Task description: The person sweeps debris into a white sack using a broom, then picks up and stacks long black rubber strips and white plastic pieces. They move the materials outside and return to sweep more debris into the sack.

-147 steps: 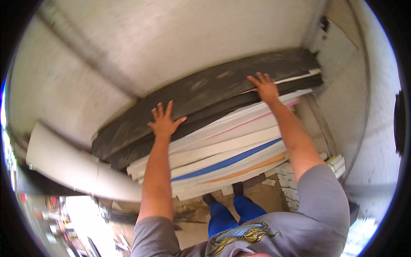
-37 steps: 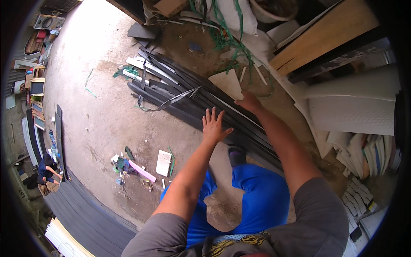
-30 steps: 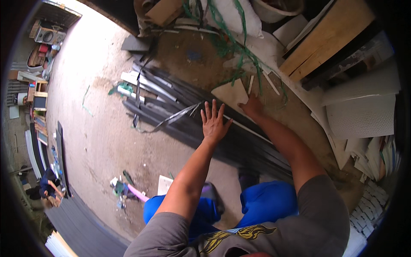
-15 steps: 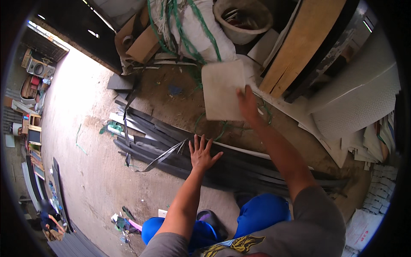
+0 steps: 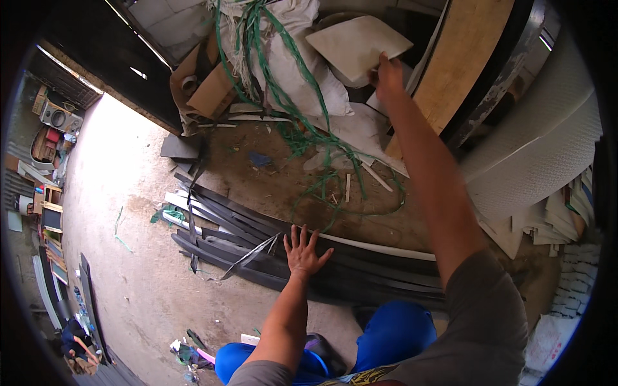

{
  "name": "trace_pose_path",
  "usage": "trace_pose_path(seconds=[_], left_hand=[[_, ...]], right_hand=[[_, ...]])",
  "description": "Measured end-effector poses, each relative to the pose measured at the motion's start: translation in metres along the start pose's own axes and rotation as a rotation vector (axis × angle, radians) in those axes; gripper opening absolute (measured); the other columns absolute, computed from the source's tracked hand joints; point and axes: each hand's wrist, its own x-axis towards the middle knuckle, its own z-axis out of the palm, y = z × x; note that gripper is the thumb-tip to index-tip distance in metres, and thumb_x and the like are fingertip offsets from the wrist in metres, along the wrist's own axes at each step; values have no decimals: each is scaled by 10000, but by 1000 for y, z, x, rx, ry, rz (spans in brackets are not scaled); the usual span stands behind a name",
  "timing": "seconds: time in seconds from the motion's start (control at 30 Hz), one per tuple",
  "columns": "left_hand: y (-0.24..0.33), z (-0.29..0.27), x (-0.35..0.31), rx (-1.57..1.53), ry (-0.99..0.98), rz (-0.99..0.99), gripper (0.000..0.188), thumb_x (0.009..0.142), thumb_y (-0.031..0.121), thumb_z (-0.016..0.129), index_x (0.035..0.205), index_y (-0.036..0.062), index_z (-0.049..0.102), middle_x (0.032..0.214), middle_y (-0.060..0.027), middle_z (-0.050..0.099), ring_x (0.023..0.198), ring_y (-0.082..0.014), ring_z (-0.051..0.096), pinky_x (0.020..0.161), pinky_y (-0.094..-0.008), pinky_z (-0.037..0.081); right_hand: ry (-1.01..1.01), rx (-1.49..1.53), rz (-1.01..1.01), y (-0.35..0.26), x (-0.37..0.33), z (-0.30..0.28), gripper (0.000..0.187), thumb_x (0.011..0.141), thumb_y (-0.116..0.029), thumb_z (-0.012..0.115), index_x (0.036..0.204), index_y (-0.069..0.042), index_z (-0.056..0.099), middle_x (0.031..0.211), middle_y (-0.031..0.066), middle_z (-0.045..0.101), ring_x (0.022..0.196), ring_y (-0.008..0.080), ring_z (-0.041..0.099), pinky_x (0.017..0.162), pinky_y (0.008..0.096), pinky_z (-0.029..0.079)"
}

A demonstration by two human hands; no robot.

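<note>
My right hand [image 5: 387,78] reaches far out and grips the near edge of a flat, off-white sheet [image 5: 357,44]. The sheet is tilted above a round bucket, covering most of its mouth. My left hand [image 5: 304,252] lies flat with fingers spread on a bundle of long black strips [image 5: 257,264]. Near that hand, a shiny grey strap [image 5: 248,255] is tied round the bundle. White strips [image 5: 187,204] stick out among the black ones at the left end.
Green twine [image 5: 328,174] lies tangled on the floor beyond the bundle, below a white sack [image 5: 299,71]. A wooden board [image 5: 460,58] leans at the far right, beside a large white textured roll [image 5: 541,141]. Another person [image 5: 80,344] works at the lower left.
My right hand has carried the off-white sheet away from me, from above the floor to over the bucket, uncovering the twine. My left hand stays on the bundle.
</note>
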Motion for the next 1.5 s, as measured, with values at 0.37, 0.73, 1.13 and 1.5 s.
trace_pose_path(seconds=[0.37, 0.73, 1.13, 1.5], left_hand=[[-4, -3, 2, -20, 29, 6, 705, 795, 673, 611, 1331, 216, 580, 1483, -93, 439, 1478, -363, 205, 1172, -605, 126], [-5, 10, 2, -48, 72, 33, 685, 819, 638, 614, 1334, 190, 570, 1465, -109, 453, 1470, -373, 225, 1171, -597, 132], [-49, 19, -67, -449, 897, -1097, 858, 809, 583, 726, 1348, -2, 404, 1187, -195, 563, 1115, -350, 545, 944, -458, 431], [-142, -78, 0, -715, 1014, -649, 260, 898, 243, 688, 964, -4, 735, 859, -118, 725, 774, -208, 670, 761, -331, 520]], right_hand=[[107, -300, -165, 52, -38, -6, 325, 947, -153, 614, 1220, 11, 548, 937, 96, 649, 788, 212, 658, 673, 331, 539], [-990, -1351, 302, 106, -337, -141, 630, 812, -509, 719, 1226, -45, 615, 1141, 196, 665, 1086, 378, 629, 918, 449, 496], [-893, -1415, -14, 101, -383, -186, 793, 738, -563, 773, 1318, -80, 530, 1158, 211, 625, 1109, 378, 605, 950, 473, 474], [-1266, -1135, -21, 104, -378, -10, 754, 765, -336, 805, 1400, -139, 447, 1102, 214, 661, 1035, 419, 635, 886, 490, 502]])
